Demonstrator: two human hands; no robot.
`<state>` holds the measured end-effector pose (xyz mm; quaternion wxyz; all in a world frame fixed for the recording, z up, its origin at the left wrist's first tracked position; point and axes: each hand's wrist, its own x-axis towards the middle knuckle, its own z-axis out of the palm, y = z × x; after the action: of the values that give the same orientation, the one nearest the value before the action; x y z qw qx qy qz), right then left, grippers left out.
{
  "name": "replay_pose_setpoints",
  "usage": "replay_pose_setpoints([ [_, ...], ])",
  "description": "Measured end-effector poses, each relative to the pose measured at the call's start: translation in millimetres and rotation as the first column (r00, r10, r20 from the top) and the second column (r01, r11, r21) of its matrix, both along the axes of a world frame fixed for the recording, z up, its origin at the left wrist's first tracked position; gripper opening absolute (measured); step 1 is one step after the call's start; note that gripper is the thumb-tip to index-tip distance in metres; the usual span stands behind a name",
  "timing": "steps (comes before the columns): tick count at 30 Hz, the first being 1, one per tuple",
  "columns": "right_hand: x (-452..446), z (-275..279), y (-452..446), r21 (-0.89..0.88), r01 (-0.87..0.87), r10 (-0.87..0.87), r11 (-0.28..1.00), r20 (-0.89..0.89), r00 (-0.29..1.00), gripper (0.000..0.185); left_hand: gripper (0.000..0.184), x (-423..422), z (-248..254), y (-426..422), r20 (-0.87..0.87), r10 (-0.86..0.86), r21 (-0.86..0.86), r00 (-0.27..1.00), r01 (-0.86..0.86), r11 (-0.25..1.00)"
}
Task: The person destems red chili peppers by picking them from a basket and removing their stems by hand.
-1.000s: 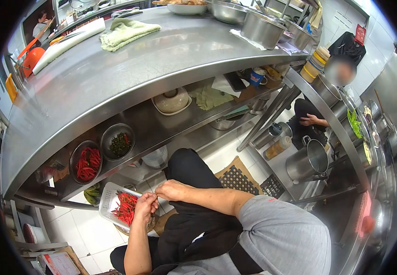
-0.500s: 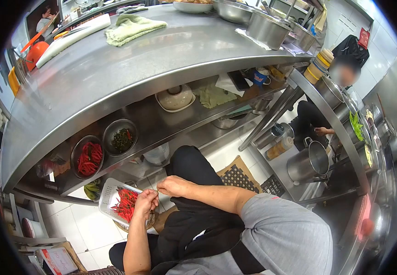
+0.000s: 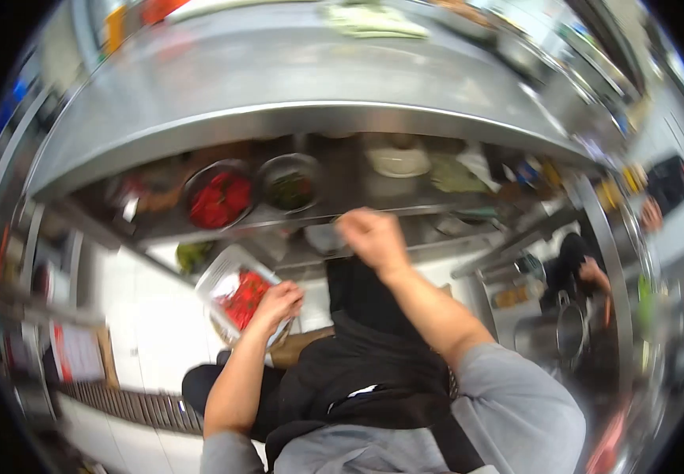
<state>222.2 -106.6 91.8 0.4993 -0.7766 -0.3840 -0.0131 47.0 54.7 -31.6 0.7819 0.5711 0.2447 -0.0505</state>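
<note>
My left hand (image 3: 281, 302) is at the right rim of a white plastic basket (image 3: 213, 276) that holds red chili peppers (image 3: 245, 299). Its fingers are bent together, and whatever may be between them is hidden. Raised in front of the shelf edge is my right hand (image 3: 369, 235), fingers curled and smeared by motion; its contents cannot be made out. Beyond it on the shelf stand a metal bowl (image 3: 316, 175) with small dark green pieces and, to the left, another metal bowl (image 3: 188, 207) full of red chili peppers.
A steel counter (image 3: 278, 67) with a folded green cloth (image 3: 377, 20) spans the top. A lidded pale dish (image 3: 399, 160) and a cloth (image 3: 456, 174) lie along the shelf. At right, another person's hand (image 3: 592, 274) shows near a tall metal pot (image 3: 569, 328).
My right hand has left my left hand's side and moved up toward the shelf. My left hand stays by the basket. The whole view has turned and shifted.
</note>
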Motion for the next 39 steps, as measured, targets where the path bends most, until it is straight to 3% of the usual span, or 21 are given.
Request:
replay_pose_setpoints([
  [2, 16, 30, 12, 0.145, 0.055, -0.036, 0.988, -0.131, 0.991, 0.010, 0.021, -1, 4, 0, -0.011, -0.017, 0.059, 1.000, 0.017, 0.998],
  [4, 33, 43, 30, 0.292, 0.037, -0.034, 0.956, -0.017, 0.999, 0.008, 0.021, 1, -4, 4, 0.012, -0.038, 0.143, 0.999, 0.036, 0.989],
  [8, 48, 44, 76, 0.252, 0.034, -0.027, 0.967, -0.029, 0.999, 0.013, 0.017, 3, -5, 7, -0.025, -0.035, 0.223, 0.999, 0.040, 0.974],
  [9, 52, 34, 87, -0.026, -0.017, 0.026, 1.000, 0.401, 0.916, 0.015, 0.016, 4, -9, 8, -0.012, -0.042, 0.236, 0.999, 0.043, 0.971],
  [10, 56, 22, 96, -0.290, 0.057, 0.180, 0.955, 0.725, 0.665, 0.018, 0.016, 4, -11, 9, -0.017, -0.034, 0.233, 0.999, 0.037, 0.972],
  [12, 54, 14, 101, -0.341, 0.062, 0.203, 0.938, 0.687, 0.698, 0.020, 0.017, 2, -15, 12, -0.015, -0.028, 0.232, 0.999, 0.031, 0.972],
  [14, 15, 57, 101, -0.246, -0.157, 0.259, 0.957, 0.468, 0.845, 0.018, 0.016, 0, -16, 16, -0.016, -0.030, 0.215, 0.999, 0.033, 0.976],
  [16, -39, 101, 84, -0.398, -0.388, 0.526, 0.832, 0.339, 0.780, 0.017, 0.019, -6, -12, 19, 0.027, -0.061, 0.347, 0.998, 0.048, 0.937],
  [18, -94, 138, 62, -0.435, -0.681, 0.802, 0.589, 0.413, 0.431, 0.021, 0.022, -5, -37, 14, 0.148, 0.068, 0.496, 0.987, -0.133, 0.858],
  [19, -110, 139, 61, -0.228, -0.936, 0.918, 0.270, 0.353, 0.179, 0.023, 0.026, -1, -38, 27, -0.022, -0.177, 0.429, 0.984, 0.169, 0.887],
  [20, -125, 150, 61, -0.192, -0.942, 0.927, 0.275, 0.312, 0.208, 0.023, 0.029, -6, -18, 27, -0.012, -0.191, 0.449, 0.982, 0.176, 0.876],
  [22, -148, 165, 63, -0.126, -0.990, 0.977, -0.064, 0.193, -0.088, 0.010, 0.028, -6, -3, 23, -0.120, -0.166, 0.431, 0.979, 0.202, 0.879],
  [23, -166, 153, 55, -0.084, -0.994, 0.983, -0.063, 0.169, -0.077, 0.010, 0.026, -7, -5, 21, -0.103, -0.143, 0.389, 0.984, 0.172, 0.905],
  [25, -198, 134, 38, 0.312, -0.889, 0.827, 0.336, 0.353, 0.437, 0.022, 0.025, -10, -11, 14, -0.114, -0.134, 0.359, 0.984, 0.167, 0.918],
  [26, -197, 132, 34, 0.320, -0.887, 0.838, 0.333, 0.332, 0.434, 0.022, 0.025, -10, -10, 11, -0.126, -0.148, 0.344, 0.981, 0.183, 0.921],
  [29, -164, 131, 12, 0.028, -0.853, 0.673, 0.522, 0.601, 0.431, 0.012, 0.021, -9, -15, 12, -0.202, -0.205, 0.364, 0.958, 0.267, 0.892],
  [31, -124, 123, 1, -0.077, -0.961, 0.791, 0.264, 0.588, 0.170, 0.022, 0.020, -10, -40, 19, -0.118, -0.137, 0.458, 0.984, 0.176, 0.871],
  [33, -101, 96, -3, -0.188, -0.899, 0.889, 0.396, 0.323, 0.324, 0.018, 0.016, -9, -50, 38, -0.162, -0.079, 0.476, 0.984, 0.148, 0.867],
  [36, -64, 16, -20, -0.400, -0.578, 0.668, 0.711, 0.128, 0.733, 0.013, 0.019, -8, -64, 94, -0.158, 0.166, 0.717, 0.973, -0.002, 0.697],
  [38, -31, -47, -39, -0.428, -0.342, 0.435, 0.837, 0.141, 0.889, 0.010, 0.025, -7, -68, 125, -0.201, 0.320, 0.899, 0.926, 0.045, 0.435],
  [39, -18, -71, -49, -0.393, -0.289, 0.436, 0.873, 0.362, 0.824, 0.010, 0.029, -7, -88, 141, -0.322, 0.414, 0.878, 0.851, 0.106, 0.467],
])
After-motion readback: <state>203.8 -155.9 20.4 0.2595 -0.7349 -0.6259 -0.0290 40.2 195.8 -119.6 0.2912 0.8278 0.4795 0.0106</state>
